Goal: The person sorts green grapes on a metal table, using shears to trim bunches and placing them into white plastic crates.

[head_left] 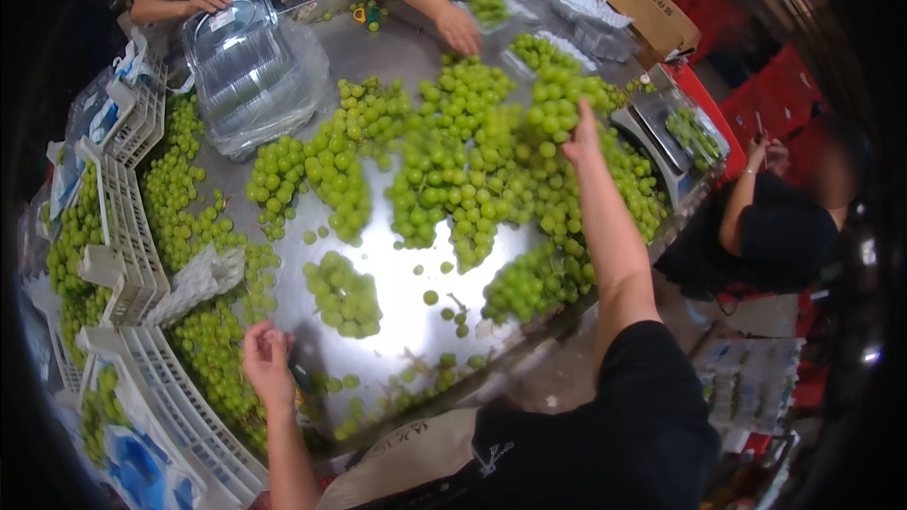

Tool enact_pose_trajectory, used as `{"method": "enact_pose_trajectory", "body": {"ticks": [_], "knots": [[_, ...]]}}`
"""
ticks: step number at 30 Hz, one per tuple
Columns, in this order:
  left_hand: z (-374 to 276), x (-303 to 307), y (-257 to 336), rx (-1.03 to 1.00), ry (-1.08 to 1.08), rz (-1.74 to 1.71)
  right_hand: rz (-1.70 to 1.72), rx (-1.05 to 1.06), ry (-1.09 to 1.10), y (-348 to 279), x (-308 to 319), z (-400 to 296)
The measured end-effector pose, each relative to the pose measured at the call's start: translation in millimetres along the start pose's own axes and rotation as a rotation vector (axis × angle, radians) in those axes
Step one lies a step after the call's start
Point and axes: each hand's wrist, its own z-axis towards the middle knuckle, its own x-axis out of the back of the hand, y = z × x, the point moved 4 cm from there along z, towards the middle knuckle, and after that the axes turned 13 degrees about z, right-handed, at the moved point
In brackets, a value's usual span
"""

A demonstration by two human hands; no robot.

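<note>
Stretched across the metal table, my right hand (pixel 584 136) holds a bunch of green grapes (pixel 555 99) above the heaped bunches at the table's right side. My left hand (pixel 269 354) is raised near the lower left, its fingers curled; something small and dark shows just below it, too unclear to name. Between my hands a separate bunch of green grapes (pixel 344 295) lies on the bare metal tabletop (pixel 407 297), with loose grapes and stem pieces around. More bunches (pixel 460 106) fill the middle.
White plastic crates (pixel 134 241) with grapes line the left edge. Bagged clear clamshell boxes (pixel 244 64) stand at the back left. At the right is a scale (pixel 655 134) bearing a packed tray. Two co-workers stand across the table; another person is at the right.
</note>
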Motion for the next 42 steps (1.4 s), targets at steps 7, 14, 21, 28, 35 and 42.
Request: {"method": "enact_pose_trajectory", "body": {"ticks": [7,14,21,28,35,42], "knots": [[10,-8,-7,0.033,-0.005,0.062,-0.104,-0.216,-0.133,36,-17,22],[10,-19,-25,0.104,-0.061,0.043,-0.291,-0.483,-0.413,121,-101,36],[9,-1,-22,0.068,-0.005,0.147,-0.609,-0.462,-0.32,182,-129,80],[-3,7,-32,0.078,0.03,0.096,-1.263,-0.326,-0.254,191,-146,74],[2,13,-35,0.127,-0.011,0.202,-1.736,0.264,-0.435,139,-175,-21],[21,-40,-67,0.371,-0.223,0.0,-1.469,-0.474,-0.918,269,-82,-220]]}}
